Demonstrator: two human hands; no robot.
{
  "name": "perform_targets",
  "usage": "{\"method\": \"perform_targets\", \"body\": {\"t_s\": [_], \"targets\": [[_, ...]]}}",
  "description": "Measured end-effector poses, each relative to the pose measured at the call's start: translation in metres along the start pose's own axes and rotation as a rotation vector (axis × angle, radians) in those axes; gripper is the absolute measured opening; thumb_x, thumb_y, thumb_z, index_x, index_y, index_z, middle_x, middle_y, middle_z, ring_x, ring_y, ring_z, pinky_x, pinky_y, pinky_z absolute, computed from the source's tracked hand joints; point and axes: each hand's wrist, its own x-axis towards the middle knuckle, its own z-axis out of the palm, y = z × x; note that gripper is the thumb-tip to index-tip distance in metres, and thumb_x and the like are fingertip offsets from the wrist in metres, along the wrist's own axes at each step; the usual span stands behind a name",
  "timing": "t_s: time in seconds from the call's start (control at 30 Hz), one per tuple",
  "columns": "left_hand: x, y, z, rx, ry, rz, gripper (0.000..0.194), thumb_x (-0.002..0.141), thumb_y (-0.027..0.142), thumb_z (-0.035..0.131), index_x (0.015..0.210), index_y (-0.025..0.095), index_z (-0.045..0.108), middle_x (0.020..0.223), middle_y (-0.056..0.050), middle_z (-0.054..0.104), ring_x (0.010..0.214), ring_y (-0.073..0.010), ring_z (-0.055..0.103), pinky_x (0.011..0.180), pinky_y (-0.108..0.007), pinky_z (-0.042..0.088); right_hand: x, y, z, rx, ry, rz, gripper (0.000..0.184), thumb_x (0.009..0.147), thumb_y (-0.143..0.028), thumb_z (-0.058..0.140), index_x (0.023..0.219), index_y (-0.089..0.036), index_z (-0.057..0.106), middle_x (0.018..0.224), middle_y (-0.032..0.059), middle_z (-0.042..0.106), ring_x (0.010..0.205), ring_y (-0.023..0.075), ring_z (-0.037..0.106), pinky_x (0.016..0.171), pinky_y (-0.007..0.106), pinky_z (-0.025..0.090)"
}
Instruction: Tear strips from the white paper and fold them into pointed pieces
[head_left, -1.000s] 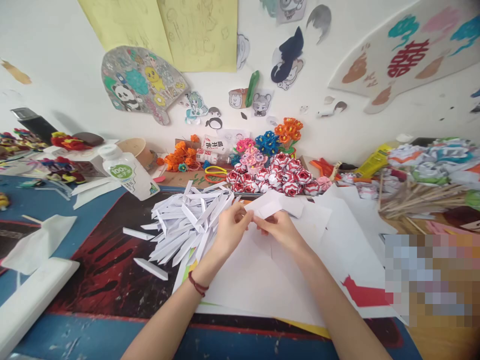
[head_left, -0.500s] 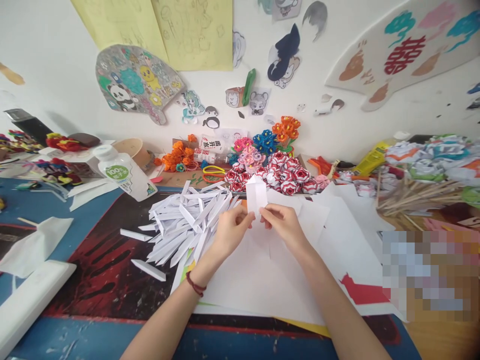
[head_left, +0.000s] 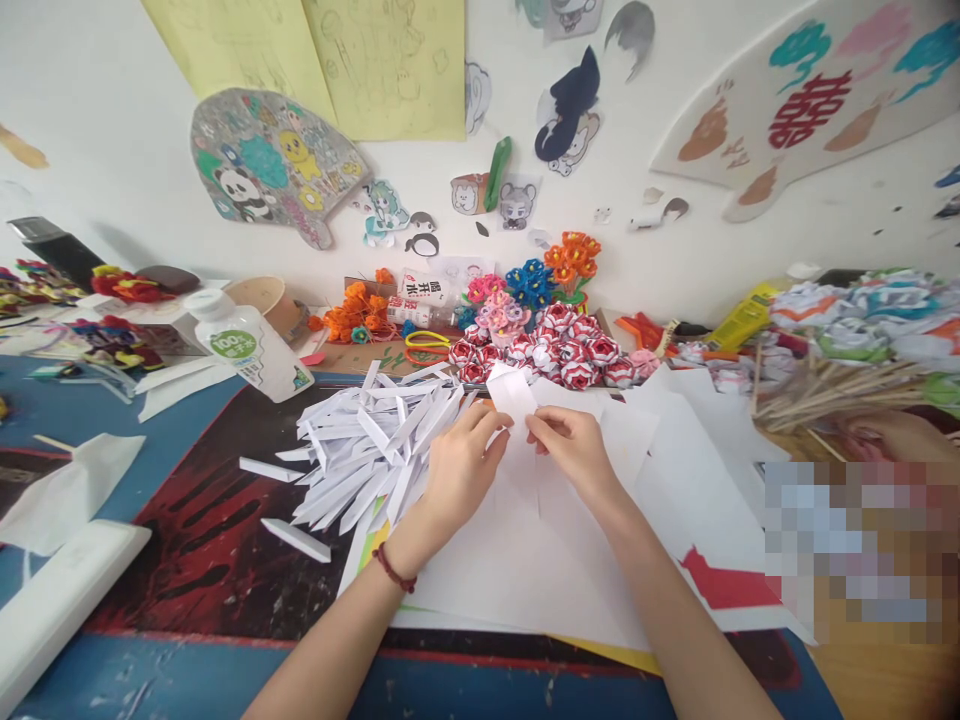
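A folded white paper strip [head_left: 514, 392] stands tilted between my two hands, above the white sheets. My right hand [head_left: 574, 440] pinches its lower right edge between thumb and fingers. My left hand [head_left: 469, 455], with a dark red bracelet on the wrist, is curled at the strip's lower left edge; its exact grip there is hard to make out. White paper sheets [head_left: 517, 570] lie under both hands. Left of my left hand is a pile of folded white paper strips [head_left: 375, 440], with a few lying loose beside it.
A white glue bottle [head_left: 251, 345] leans behind the pile. Red-and-white paper flowers [head_left: 559, 350] and several colourful flower bunches line the wall. Wooden sticks [head_left: 832, 390] lie at right, where another person's hand [head_left: 904, 435] shows. A long white object [head_left: 75, 610] is at front left.
The paper strip has tilted to the left and its top has dropped slightly. My left hand's fingers have shifted upward. Another person's hand has appeared at the right edge.
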Motion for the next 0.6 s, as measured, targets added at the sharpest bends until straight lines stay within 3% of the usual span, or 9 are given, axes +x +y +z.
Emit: {"method": "perform_targets", "body": {"t_s": [0.17, 0.3, 0.4, 0.5, 0.6], "targets": [[-0.0017, -0.0048, 0.0012, 0.193, 0.035, 0.167, 0.016, 0.094, 0.020, 0.047, 0.097, 0.023, 0.062, 0.095, -0.001, 0.064, 0.071, -0.0124, 0.056, 0.064, -0.025, 0.039, 0.0000, 0.0013, -0.0009, 0.022, 0.014, 0.004, 0.023, 0.079, -0.036, 0.060, 0.071, -0.015, 0.067, 0.063, 0.0033, 0.062, 0.054, 0.0142, 0.055, 0.054, 0.026, 0.045], [-0.0028, -0.0034, -0.0016, 0.390, -0.018, 0.366, 0.023, 0.095, 0.012, 0.040, 0.096, 0.021, 0.061, 0.089, -0.002, 0.065, 0.068, -0.0139, 0.054, 0.062, -0.029, 0.034, 0.0004, 0.0027, -0.0013, 0.022, 0.013, -0.001, 0.023, 0.079, -0.036, 0.061, 0.071, -0.015, 0.067, 0.061, 0.0031, 0.062, 0.054, 0.0144, 0.055, 0.054, 0.026, 0.045], [-0.0031, -0.0003, -0.0035, 0.455, -0.053, 0.442, 0.025, 0.096, 0.012, 0.036, 0.096, 0.018, 0.060, 0.086, -0.003, 0.064, 0.066, -0.0147, 0.053, 0.061, -0.031, 0.033, 0.0004, 0.0035, -0.0012, 0.020, -0.002, -0.005, 0.024, 0.080, -0.036, 0.061, 0.072, -0.015, 0.067, 0.062, 0.0035, 0.062, 0.055, 0.0148, 0.055, 0.055, 0.027, 0.045], [-0.0028, 0.0007, -0.0024, 0.415, -0.076, 0.379, 0.023, 0.096, 0.013, 0.036, 0.094, 0.018, 0.058, 0.086, -0.003, 0.063, 0.067, -0.0146, 0.053, 0.061, -0.030, 0.033, -0.0001, 0.0020, -0.0013, 0.031, -0.009, -0.007, 0.025, 0.079, -0.037, 0.061, 0.072, -0.015, 0.067, 0.063, 0.0036, 0.062, 0.054, 0.0144, 0.054, 0.055, 0.027, 0.044], [-0.0017, 0.0005, 0.0000, 0.268, -0.056, 0.198, 0.019, 0.097, 0.020, 0.039, 0.093, 0.019, 0.058, 0.087, -0.002, 0.062, 0.072, -0.0141, 0.055, 0.061, -0.028, 0.036, -0.0010, -0.0029, -0.0019, 0.060, -0.024, -0.007, 0.026, 0.079, -0.038, 0.062, 0.069, -0.015, 0.067, 0.063, 0.0033, 0.061, 0.054, 0.0134, 0.052, 0.053, 0.026, 0.042]]}}
